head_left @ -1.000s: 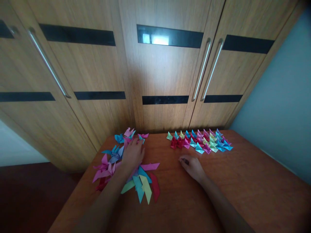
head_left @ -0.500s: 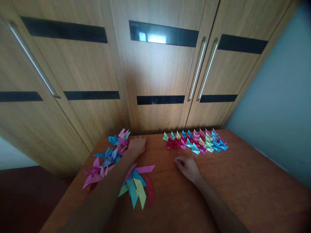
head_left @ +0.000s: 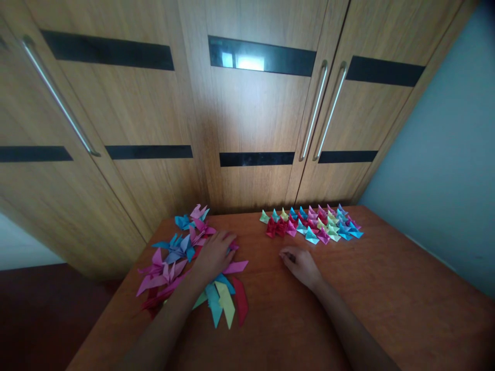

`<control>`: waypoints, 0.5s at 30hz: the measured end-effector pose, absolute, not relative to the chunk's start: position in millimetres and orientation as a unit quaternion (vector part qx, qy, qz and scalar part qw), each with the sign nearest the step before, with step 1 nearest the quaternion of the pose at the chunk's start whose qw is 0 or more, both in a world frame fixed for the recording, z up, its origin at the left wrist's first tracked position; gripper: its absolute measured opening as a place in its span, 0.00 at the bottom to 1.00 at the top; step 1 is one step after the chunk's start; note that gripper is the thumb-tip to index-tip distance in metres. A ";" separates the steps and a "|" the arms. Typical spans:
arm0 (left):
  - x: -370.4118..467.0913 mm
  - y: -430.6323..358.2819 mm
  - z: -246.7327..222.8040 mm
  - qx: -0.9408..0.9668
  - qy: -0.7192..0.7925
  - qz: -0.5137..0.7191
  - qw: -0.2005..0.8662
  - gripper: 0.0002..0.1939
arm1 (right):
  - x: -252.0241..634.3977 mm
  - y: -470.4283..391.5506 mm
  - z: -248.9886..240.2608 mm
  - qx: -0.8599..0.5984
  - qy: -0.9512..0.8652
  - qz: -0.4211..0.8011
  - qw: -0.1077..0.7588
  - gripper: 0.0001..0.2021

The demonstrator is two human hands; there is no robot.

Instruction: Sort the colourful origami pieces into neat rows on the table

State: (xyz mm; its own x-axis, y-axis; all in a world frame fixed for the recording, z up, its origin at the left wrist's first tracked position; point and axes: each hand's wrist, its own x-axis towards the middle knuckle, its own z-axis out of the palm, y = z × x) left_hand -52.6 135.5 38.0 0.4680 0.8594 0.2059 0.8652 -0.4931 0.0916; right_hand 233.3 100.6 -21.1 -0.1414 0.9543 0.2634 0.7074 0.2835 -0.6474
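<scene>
My left hand (head_left: pixel 214 255) lies palm down over the left pile of folded paper, fingers stretched out and apart. A bit of purple paper (head_left: pixel 234 247) peeks out by its fingertips; what lies under the palm is hidden. Around it are pink origami pieces (head_left: pixel 154 270), blue ones (head_left: pixel 174 250) and a fan of flat folded strips in yellow (head_left: pixel 227 304), teal (head_left: pixel 214 304) and red (head_left: pixel 240 301). My right hand (head_left: pixel 299 265) rests on the table with its fingers curled in, and nothing shows in them. Beyond it stand rows of small pointed paper pieces (head_left: pixel 311 236).
The brown wooden table (head_left: pixel 278 319) ends against a wooden wardrobe (head_left: pixel 255 185) with black strips and metal handles (head_left: pixel 330 111). A pale blue wall (head_left: pixel 444 206) borders the right side. The table's left edge drops to a dark floor (head_left: pixel 46 309).
My left hand has come back towards me from the far pink pieces, onto the middle of the pile. My right hand stays where it was. The view has shifted slightly.
</scene>
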 end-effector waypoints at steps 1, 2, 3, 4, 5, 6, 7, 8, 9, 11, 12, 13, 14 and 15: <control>-54.2 133.3 39.5 -0.853 -0.506 -0.125 0.019 0.18 | 233.3 100.4 -20.8 -0.568 -0.731 0.190 0.327 0.12; -55.1 131.3 40.4 -0.848 -0.512 -0.136 0.026 0.18 | 233.2 100.2 -20.5 -0.567 -0.732 0.191 0.326 0.12; -55.3 129.7 40.8 -0.842 -0.519 -0.145 0.032 0.17 | 233.1 100.1 -20.3 -0.568 -0.731 0.192 0.325 0.12; -54.8 128.5 40.6 -0.836 -0.528 -0.148 0.035 0.16 | 233.0 100.0 -20.0 -0.569 -0.731 0.194 0.324 0.12; -53.7 127.6 39.9 -0.831 -0.536 -0.146 0.034 0.15 | 232.9 99.9 -19.8 -0.570 -0.730 0.196 0.324 0.12; -52.0 127.1 38.6 -0.828 -0.542 -0.141 0.031 0.14 | 232.8 99.9 -19.5 -0.571 -0.729 0.198 0.323 0.12; -50.0 127.0 36.8 -0.828 -0.544 -0.136 0.027 0.13 | 232.7 99.9 -19.2 -0.572 -0.728 0.200 0.321 0.12; -47.8 127.3 34.7 -0.830 -0.542 -0.130 0.021 0.12 | 232.6 99.8 -18.9 -0.572 -0.727 0.201 0.321 0.12; -45.7 128.0 32.4 -0.834 -0.537 -0.125 0.017 0.11 | 232.5 99.8 -18.6 -0.572 -0.727 0.202 0.322 0.12; -42.2 130.3 27.9 -0.841 -0.527 -0.121 0.009 0.08 | 232.6 99.7 -18.2 -0.570 -0.728 0.201 0.324 0.12; -41.1 131.7 25.9 -0.844 -0.523 -0.120 0.005 0.08 | 232.7 99.7 -18.2 -0.567 -0.729 0.201 0.326 0.12; -40.4 133.1 24.2 -0.845 -0.521 -0.119 0.003 0.09 | 232.9 99.7 -18.2 -0.565 -0.730 0.200 0.328 0.12; -40.2 134.3 22.9 -0.846 -0.520 -0.118 0.001 0.10 | 233.1 99.7 -18.4 -0.564 -0.732 0.199 0.328 0.12; -40.3 135.2 22.0 -0.846 -0.520 -0.117 0.000 0.11 | 233.3 99.8 -18.7 -0.563 -0.732 0.199 0.328 0.12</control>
